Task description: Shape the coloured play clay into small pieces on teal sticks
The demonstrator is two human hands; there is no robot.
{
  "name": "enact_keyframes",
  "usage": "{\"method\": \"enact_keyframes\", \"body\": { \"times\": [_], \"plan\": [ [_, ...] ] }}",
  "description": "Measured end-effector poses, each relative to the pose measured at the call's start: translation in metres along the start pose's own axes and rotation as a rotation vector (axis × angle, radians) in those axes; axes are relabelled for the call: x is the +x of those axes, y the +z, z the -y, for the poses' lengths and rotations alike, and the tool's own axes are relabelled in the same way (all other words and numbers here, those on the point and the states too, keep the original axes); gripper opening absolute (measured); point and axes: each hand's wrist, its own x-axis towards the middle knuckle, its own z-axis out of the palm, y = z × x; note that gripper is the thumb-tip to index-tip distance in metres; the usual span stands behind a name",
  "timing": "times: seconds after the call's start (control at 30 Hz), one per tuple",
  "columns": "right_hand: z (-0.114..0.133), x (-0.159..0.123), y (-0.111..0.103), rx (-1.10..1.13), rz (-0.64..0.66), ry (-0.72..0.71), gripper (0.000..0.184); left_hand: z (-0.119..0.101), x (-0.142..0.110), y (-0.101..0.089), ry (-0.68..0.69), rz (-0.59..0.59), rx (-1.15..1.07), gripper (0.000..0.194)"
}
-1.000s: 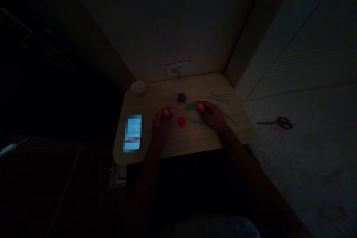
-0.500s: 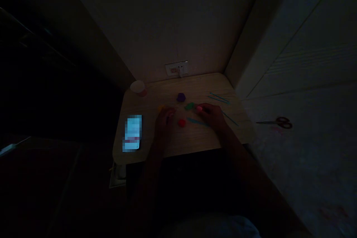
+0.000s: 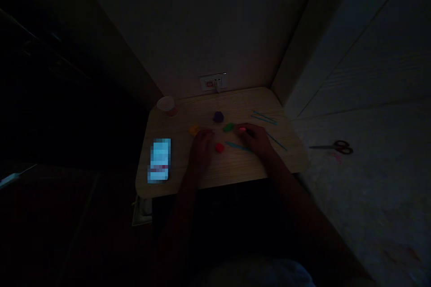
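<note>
Pinched in the fingers of my right hand (image 3: 255, 138) is a small pink lump of modelling clay (image 3: 242, 129). A green clay lump (image 3: 229, 127) lies just left of those fingertips. My left hand (image 3: 201, 143) rests palm down over the table, fingers stretched forward; I make out nothing in it. Beside its fingertips is a yellow clay lump (image 3: 194, 131), partly covered. Between the hands sits a red clay lump (image 3: 219, 147), with a purple one (image 3: 218, 117) farther back. A blue flat clay tool (image 3: 235, 145) runs toward my right hand, its far end hidden.
A lit phone (image 3: 160, 160) lies at the left of the small wooden table (image 3: 182, 175). At the back left stands a cup (image 3: 166, 105). Thin blue sticks (image 3: 264, 118) lie on the right. Scissors (image 3: 333, 147) are off the table's right side. The room is dark.
My left hand has turned palm down and its fingers have straightened, showing more of the yellow lump. The pink lump has shifted slightly right within my right fingers.
</note>
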Motion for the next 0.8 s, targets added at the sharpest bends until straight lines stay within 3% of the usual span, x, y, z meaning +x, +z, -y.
{"method": "enact_keyframes", "body": {
  "times": [0.3, 0.53, 0.63, 0.8],
  "plan": [
    [0.002, 0.003, -0.002, -0.018, -0.008, -0.078, 0.039, -0.008, 0.000, -0.007, -0.090, -0.066, -0.079, 0.045],
    [0.001, 0.005, -0.003, -0.074, 0.026, -0.134, 0.032, -0.015, -0.002, -0.015, 0.079, -0.076, -0.056, 0.033],
    [-0.001, 0.004, -0.002, -0.070, 0.011, -0.096, 0.032, -0.027, -0.006, -0.018, 0.172, -0.001, 0.000, 0.030],
    [-0.004, 0.001, 0.000, -0.032, -0.009, -0.006, 0.031, -0.036, -0.010, -0.012, 0.246, 0.151, 0.211, 0.046]
  ]
}}
